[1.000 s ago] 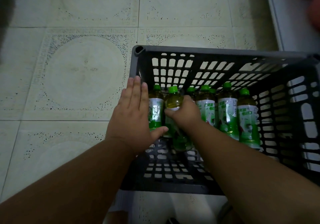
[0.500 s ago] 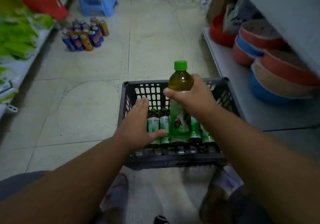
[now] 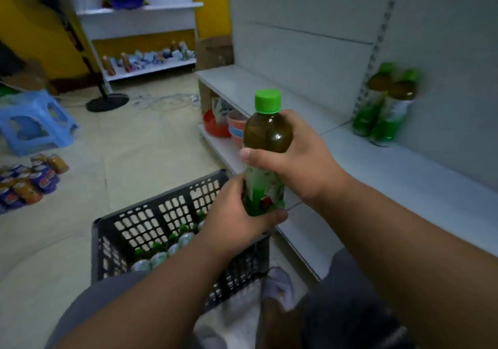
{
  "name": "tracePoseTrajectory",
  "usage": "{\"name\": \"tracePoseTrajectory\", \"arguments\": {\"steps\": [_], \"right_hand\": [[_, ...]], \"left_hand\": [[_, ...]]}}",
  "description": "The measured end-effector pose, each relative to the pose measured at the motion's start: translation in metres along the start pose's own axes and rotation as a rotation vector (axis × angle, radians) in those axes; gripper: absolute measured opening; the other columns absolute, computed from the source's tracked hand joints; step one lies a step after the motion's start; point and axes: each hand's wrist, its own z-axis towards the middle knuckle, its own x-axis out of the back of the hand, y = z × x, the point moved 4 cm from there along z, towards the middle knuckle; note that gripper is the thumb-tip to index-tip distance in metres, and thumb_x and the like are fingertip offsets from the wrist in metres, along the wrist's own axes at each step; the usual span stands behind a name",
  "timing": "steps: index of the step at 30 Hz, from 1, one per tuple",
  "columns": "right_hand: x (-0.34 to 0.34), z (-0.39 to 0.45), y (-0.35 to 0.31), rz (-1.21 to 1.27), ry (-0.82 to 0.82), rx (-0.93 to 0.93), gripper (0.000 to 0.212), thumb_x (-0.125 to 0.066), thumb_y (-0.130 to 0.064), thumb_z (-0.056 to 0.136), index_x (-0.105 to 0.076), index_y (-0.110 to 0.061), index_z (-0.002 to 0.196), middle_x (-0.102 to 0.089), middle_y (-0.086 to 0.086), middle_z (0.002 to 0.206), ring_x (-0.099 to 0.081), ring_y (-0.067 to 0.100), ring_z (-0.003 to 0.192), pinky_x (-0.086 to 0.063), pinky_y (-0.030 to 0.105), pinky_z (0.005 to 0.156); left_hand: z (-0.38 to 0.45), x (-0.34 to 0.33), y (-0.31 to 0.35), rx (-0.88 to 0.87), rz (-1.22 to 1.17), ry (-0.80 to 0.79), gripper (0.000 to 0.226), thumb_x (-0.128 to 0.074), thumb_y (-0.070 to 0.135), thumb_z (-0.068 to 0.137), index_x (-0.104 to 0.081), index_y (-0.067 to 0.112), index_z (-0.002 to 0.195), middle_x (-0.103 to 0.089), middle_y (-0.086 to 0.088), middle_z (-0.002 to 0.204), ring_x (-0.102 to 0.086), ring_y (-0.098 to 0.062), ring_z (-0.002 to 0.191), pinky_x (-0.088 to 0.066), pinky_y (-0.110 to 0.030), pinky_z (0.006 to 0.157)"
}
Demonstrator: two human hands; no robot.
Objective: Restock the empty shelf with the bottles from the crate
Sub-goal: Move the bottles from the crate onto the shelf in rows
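Note:
I hold a green-capped tea bottle [image 3: 267,135] upright in both hands above the crate's right rim. My right hand [image 3: 296,157] grips its upper body, thumb across the front. My left hand [image 3: 237,219] wraps around its labelled lower part. The black slotted crate [image 3: 151,219] stands on the floor below, with several more green-capped bottles [image 3: 161,254] inside. The grey shelf [image 3: 398,176] runs along the right. Two matching bottles [image 3: 385,106] stand on it against the back panel.
Stacked red and blue bowls [image 3: 229,127] sit on the lower shelf board beyond the crate. A blue plastic stool [image 3: 32,122] and a group of cans [image 3: 27,178] are on the tiled floor at left. A fan base [image 3: 107,102] and cables lie farther back.
The bottle came up out of the crate in my right hand and moved toward the shelf. My left hand left the crate and took hold of the bottle's lower part. My view swung right.

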Motion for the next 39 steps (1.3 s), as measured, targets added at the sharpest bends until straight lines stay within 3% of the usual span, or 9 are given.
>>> {"name": "tracePoseTrajectory", "arguments": {"steps": [3,7,11,16,21,25,27,31,39], "right_hand": [[0.048,-0.017,-0.006,-0.037,0.128,0.005,0.064,-0.094,-0.031,0.064,-0.062,-0.023,0.118,-0.075,-0.004,0.104,-0.072,0.01,0.098,-0.058,0.043,0.096],[0.103,-0.03,-0.001,-0.076,0.304,-0.025,0.075,-0.092,-0.045,0.051,-0.064,-0.024,0.117,-0.076,-0.004,0.102,-0.074,0.01,0.095,-0.061,0.041,0.091],[0.145,-0.026,0.022,-0.128,0.453,-0.08,0.085,-0.089,-0.053,0.046,-0.062,-0.026,0.122,-0.076,-0.006,0.104,-0.073,0.009,0.097,-0.06,0.041,0.092],[0.191,-0.011,0.063,-0.185,0.612,-0.184,0.06,-0.095,-0.035,0.063,-0.06,-0.032,0.112,-0.073,-0.012,0.097,-0.071,0.005,0.091,-0.06,0.041,0.089],[0.227,0.015,0.102,-0.268,0.7,-0.24,0.064,-0.093,-0.037,0.065,-0.055,-0.033,0.116,-0.068,-0.014,0.099,-0.068,0.004,0.092,-0.06,0.037,0.085],[0.244,0.026,0.121,-0.331,0.728,-0.295,0.061,-0.091,-0.04,0.069,-0.048,-0.038,0.113,-0.06,-0.021,0.094,-0.06,-0.005,0.086,-0.053,0.025,0.078],[0.248,0.028,0.125,-0.348,0.755,-0.315,0.062,-0.089,-0.043,0.07,-0.047,-0.038,0.114,-0.06,-0.021,0.094,-0.061,-0.003,0.088,-0.056,0.03,0.082],[0.239,0.022,0.134,-0.484,0.718,-0.422,0.065,-0.089,-0.046,0.07,-0.04,-0.033,0.111,-0.055,-0.018,0.093,-0.057,0.004,0.083,-0.046,0.023,0.065],[0.251,0.034,0.143,-0.638,0.745,-0.455,0.07,-0.088,-0.048,0.07,-0.052,-0.022,0.123,-0.055,-0.004,0.114,-0.054,0.014,0.094,-0.042,0.029,0.074]], "left_hand": [[0.009,-0.033,0.028,-0.082,0.017,-0.087,0.064,-0.085,0.053,0.059,-0.056,0.044,0.116,-0.066,0.02,0.111,-0.062,0.004,0.104,-0.053,-0.025,0.085],[0.027,-0.076,0.057,-0.18,0.009,-0.232,0.067,-0.087,0.046,0.067,-0.052,0.039,0.124,-0.061,0.023,0.116,-0.055,0.014,0.104,-0.043,-0.012,0.078],[0.065,-0.123,0.071,-0.251,0.076,-0.371,0.076,-0.085,0.053,0.067,-0.045,0.04,0.131,-0.055,0.021,0.125,-0.054,0.0,0.112,-0.044,-0.015,0.081],[0.124,-0.178,0.071,-0.343,0.149,-0.461,0.079,-0.085,0.055,0.066,-0.05,0.035,0.134,-0.056,0.014,0.131,-0.051,-0.005,0.122,-0.046,-0.028,0.097],[0.178,-0.239,0.056,-0.336,0.321,-0.56,0.103,-0.08,0.072,0.057,-0.042,0.031,0.144,-0.05,0.009,0.145,-0.051,-0.014,0.129,-0.043,-0.034,0.107],[0.209,-0.275,0.04,-0.385,0.447,-0.607,0.108,-0.066,0.09,0.045,-0.057,0.024,0.13,-0.066,0.001,0.124,-0.063,-0.018,0.112,-0.051,-0.042,0.099],[0.211,-0.284,0.04,-0.48,0.557,-0.601,0.104,-0.063,0.084,0.055,-0.054,0.018,0.136,-0.06,-0.005,0.133,-0.054,-0.024,0.125,-0.043,-0.041,0.108],[0.205,-0.294,0.032,-0.516,0.767,-0.543,0.125,-0.045,0.09,0.07,-0.005,0.013,0.16,-0.006,-0.008,0.168,0.0,-0.023,0.154,-0.002,-0.044,0.125],[0.204,-0.298,0.029,-0.521,0.892,-0.537,0.125,-0.028,0.093,0.074,0.006,0.007,0.158,0.008,-0.013,0.167,0.01,-0.025,0.154,0.001,-0.046,0.124]]}}
